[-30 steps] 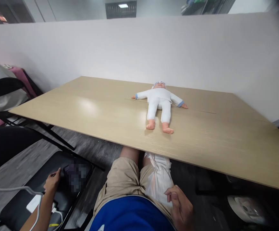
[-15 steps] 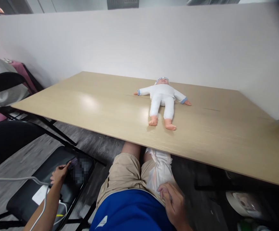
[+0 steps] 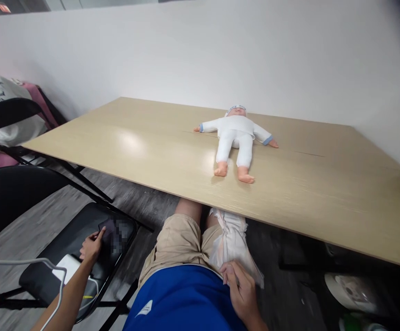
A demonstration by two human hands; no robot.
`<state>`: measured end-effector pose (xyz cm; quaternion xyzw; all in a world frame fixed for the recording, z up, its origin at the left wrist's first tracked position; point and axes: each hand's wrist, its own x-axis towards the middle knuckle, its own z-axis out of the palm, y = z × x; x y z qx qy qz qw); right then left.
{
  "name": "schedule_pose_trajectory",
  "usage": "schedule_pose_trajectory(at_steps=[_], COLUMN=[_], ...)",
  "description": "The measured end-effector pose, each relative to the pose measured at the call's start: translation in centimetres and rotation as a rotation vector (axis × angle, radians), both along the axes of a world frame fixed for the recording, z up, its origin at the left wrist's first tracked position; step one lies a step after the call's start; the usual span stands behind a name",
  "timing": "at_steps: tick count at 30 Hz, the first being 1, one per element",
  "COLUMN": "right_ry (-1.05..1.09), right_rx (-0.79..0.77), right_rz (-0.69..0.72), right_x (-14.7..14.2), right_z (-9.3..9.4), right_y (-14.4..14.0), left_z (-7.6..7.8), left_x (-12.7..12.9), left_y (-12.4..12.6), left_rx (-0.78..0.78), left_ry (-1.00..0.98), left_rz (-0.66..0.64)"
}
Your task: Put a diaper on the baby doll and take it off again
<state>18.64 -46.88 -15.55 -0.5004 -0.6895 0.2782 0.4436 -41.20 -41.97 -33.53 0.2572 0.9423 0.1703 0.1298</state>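
Note:
My left hand (image 3: 92,247) is over the chair seat at the left, index finger stretched out and touching a dark phone-like device (image 3: 107,230), partly blurred out. The other fingers are curled. My right hand (image 3: 242,286) is closed in front of my lap, fingers curled at the near end of a white diaper (image 3: 235,239). Whether anything is pinched in them is hidden. The diaper lies crumpled over my thigh, its far end close under the table edge. A baby doll (image 3: 235,133) in white clothes and a headband lies face up on the table, feet toward me.
The wooden table (image 3: 151,151) stands against a white wall (image 3: 186,55). On the black folding chair (image 3: 58,239) lies a white box (image 3: 67,268) with cables. Another chair with a printed bag (image 3: 0,105) stands farther left. A round white object (image 3: 351,292) shows at lower right.
The view has tilted down slightly. My left index finger has shifted a little on the device. My right hand has moved slightly left, showing more of the diaper's near corner.

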Motion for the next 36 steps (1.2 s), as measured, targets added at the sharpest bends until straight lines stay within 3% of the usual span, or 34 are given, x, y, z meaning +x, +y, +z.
schedule_pose_trajectory(at_steps=[5,8,14,21,36], right_ry=[0.018,0.028,0.036,0.030,0.036], right_rx=[-0.018,-0.024,-0.031,-0.035,-0.073], right_rz=[0.001,-0.001,-0.020,-0.012,0.040], right_x=[-0.4,-0.5,-0.7,-1.0,-2.3], right_z=[-0.1,-0.1,-0.3,-0.4,-0.2], right_y=[0.0,0.1,0.1,0.1,0.6], left_z=[-0.7,-0.5,0.4,1.6,8.2], left_x=[2.9,3.6,3.7,5.7,12.8], left_y=[1.8,2.8,2.1,0.5,-0.3], left_rx=[-0.114,-0.163,-0.090,0.056,0.263], left_ry=[-0.017,-0.043,-0.135,-0.099,-0.080], left_rz=[0.223,0.282,0.109,0.011,-0.135])
